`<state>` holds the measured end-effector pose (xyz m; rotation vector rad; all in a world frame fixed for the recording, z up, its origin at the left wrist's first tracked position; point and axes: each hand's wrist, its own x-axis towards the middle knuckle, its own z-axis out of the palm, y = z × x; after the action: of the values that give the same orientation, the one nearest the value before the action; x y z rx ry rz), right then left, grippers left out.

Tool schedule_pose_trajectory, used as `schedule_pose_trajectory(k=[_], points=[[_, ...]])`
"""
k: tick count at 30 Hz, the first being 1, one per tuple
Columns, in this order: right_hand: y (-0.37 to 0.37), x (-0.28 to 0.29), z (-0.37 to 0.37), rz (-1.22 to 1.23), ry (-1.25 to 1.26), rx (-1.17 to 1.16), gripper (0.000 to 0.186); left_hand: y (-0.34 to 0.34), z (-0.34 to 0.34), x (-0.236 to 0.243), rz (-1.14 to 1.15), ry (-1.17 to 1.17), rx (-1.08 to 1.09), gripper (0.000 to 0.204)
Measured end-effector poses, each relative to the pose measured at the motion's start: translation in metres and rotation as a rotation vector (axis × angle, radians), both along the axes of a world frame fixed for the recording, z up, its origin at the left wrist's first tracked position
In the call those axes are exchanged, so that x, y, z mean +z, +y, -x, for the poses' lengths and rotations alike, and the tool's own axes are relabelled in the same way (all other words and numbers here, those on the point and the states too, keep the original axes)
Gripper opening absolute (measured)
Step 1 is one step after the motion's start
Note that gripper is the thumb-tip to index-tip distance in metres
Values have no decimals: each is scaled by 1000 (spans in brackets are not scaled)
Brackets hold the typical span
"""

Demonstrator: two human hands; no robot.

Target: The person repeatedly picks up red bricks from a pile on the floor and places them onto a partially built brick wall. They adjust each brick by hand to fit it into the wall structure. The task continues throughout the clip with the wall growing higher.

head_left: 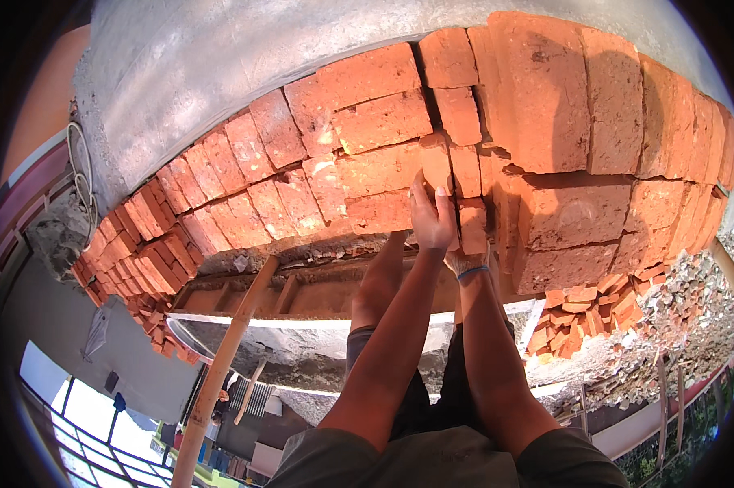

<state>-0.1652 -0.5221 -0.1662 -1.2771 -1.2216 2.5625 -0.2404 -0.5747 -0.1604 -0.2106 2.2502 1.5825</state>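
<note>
My left hand [432,218] reaches up against the stack, its fingers and thumb around a narrow orange brick [436,163]. That brick stands beside a dark gap between two columns of the stack. My right hand [466,261], with a blue band at its wrist, is lower and just to the right. It sits at the near end of another brick [473,221], and its fingers are hidden behind that brick. Rows of orange-red bricks [379,118] spread out to the left, and larger-looking bricks [546,89] rise close on the right.
Grey concrete [245,49] runs behind the bricks. A bamboo pole [229,358] slants up on the left. Below the stack is a trough-like ledge with a pale edge [326,323]. Broken bricks [590,313] and rubble [668,325] lie at the right.
</note>
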Motion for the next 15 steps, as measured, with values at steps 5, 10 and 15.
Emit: schedule_pose_trajectory(k=[5,10,15], points=[[-48,-5,-48,663,-885,-212,61,-66,8,-19,87,-74,421,51],[-100,-36,-29,767,-578,-1,60,-220,40,-29,733,-364,-20,50],[-112,-33,12,657,-329,-320,63,-176,4,-56,458,-321,40,45]])
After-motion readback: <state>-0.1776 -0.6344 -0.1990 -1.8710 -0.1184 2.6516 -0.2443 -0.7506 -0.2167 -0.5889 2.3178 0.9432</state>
